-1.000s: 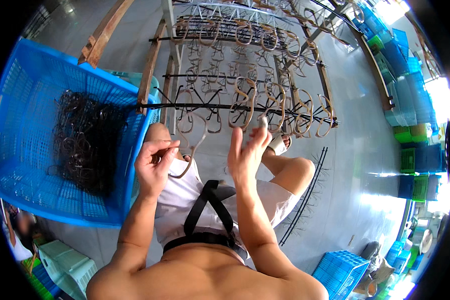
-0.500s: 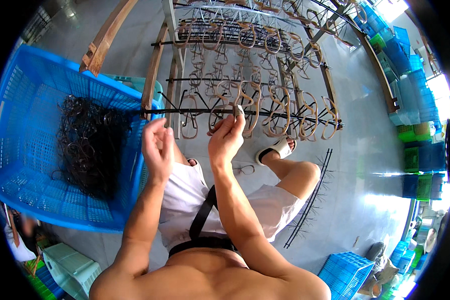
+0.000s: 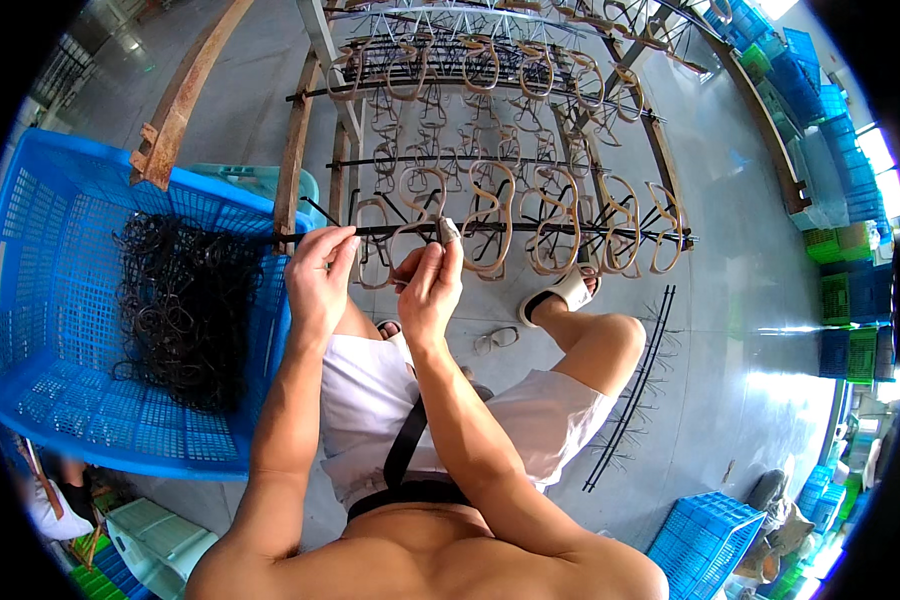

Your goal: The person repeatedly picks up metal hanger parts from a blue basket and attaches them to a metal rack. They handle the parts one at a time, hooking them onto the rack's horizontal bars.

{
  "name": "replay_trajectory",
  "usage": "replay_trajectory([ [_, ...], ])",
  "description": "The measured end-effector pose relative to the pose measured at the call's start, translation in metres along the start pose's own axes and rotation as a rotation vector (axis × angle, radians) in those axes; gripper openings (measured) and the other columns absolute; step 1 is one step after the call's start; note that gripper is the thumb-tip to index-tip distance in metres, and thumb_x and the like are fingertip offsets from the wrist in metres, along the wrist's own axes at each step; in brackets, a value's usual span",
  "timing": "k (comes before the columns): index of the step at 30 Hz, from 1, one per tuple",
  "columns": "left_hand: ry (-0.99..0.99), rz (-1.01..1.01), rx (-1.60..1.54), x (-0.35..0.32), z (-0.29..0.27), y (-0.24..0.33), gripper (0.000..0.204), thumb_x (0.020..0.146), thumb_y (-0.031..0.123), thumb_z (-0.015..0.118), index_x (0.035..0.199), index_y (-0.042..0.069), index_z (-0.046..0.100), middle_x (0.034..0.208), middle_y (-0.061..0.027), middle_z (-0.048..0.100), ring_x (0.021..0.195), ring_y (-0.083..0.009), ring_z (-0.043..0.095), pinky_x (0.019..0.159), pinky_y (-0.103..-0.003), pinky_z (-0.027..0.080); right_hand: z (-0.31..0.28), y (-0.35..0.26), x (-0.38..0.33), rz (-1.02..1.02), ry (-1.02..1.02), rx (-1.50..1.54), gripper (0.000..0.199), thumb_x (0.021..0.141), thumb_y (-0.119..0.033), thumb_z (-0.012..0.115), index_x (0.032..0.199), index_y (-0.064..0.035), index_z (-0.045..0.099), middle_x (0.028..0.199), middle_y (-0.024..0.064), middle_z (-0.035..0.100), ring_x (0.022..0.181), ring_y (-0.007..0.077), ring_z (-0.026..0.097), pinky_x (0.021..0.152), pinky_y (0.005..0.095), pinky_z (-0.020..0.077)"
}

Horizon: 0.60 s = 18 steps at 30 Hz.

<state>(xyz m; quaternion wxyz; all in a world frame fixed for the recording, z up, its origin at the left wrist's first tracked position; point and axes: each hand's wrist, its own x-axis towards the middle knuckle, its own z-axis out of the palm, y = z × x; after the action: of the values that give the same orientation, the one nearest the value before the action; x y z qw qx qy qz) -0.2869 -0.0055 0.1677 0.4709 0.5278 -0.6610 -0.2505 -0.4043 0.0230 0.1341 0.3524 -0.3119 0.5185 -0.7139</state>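
My left hand (image 3: 318,270) and my right hand (image 3: 428,285) are raised side by side to the nearest black bar (image 3: 570,232) of a hanging rack. Between them they pinch a tan eyeglass frame (image 3: 402,245) against that bar. The left fingertips close on its left end at the bar. The right fingertips, one of them covered with a pale cap, grip its right lens ring. Several more tan frames (image 3: 545,225) hang in a row to the right on the same bar.
A large blue mesh basket (image 3: 40,300) holding a heap of dark eyeglass frames (image 3: 180,305) stands at my left. Higher rack bars (image 3: 490,85) carry more frames. One loose frame (image 3: 496,340) and a black clip bar (image 3: 635,385) lie on the floor. Blue crates (image 3: 705,535) stand at lower right.
Both hands have risen from in front of my lap to the nearest rack bar, carrying the tan frame up to it. The view has tilted closer to the rack.
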Motion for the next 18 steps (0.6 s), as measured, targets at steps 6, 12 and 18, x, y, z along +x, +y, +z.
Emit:
replay_trajectory([
  [6, 0.060, 0.042, 0.028, 0.002, 0.006, 0.005, 0.013, 0.083, 0.007, 0.065, 0.094, 0.000, 0.066, 0.092, -0.0107, 0.064, 0.076, -0.0180, 0.064, 0.066, -0.026, 0.052, 0.002, 0.001, -0.001, 0.023, -0.064, 0.093, 0.021, 0.099, -0.019, 0.037, 0.113, -0.0040, 0.044, 0.062, 0.0000, 0.049, 0.047, 0.0062, 0.046, 0.040, 0.0197, 0.0378],
  [12, 0.069, 0.016, 0.008, 0.004, 0.008, 0.005, 0.013, 0.084, 0.007, 0.064, 0.095, -0.001, 0.066, 0.090, -0.0098, 0.064, 0.076, -0.0155, 0.063, 0.066, -0.025, 0.052, -0.012, -0.003, 0.007, 0.012, -0.143, 0.011, 0.027, 0.098, -0.013, 0.040, 0.123, -0.0030, 0.043, 0.063, -0.0011, 0.048, 0.050, 0.0052, 0.047, 0.043, 0.0197, 0.0403],
  [18, 0.079, 0.030, 0.036, 0.004, 0.011, 0.008, 0.013, 0.084, 0.006, 0.065, 0.094, -0.001, 0.066, 0.089, -0.0092, 0.064, 0.073, -0.0145, 0.062, 0.063, -0.024, 0.050, -0.003, -0.004, 0.003, 0.083, -0.116, 0.091, 0.030, 0.098, -0.012, 0.040, 0.126, -0.0024, 0.041, 0.063, -0.0004, 0.049, 0.050, 0.0050, 0.045, 0.044, 0.0192, 0.0394],
])
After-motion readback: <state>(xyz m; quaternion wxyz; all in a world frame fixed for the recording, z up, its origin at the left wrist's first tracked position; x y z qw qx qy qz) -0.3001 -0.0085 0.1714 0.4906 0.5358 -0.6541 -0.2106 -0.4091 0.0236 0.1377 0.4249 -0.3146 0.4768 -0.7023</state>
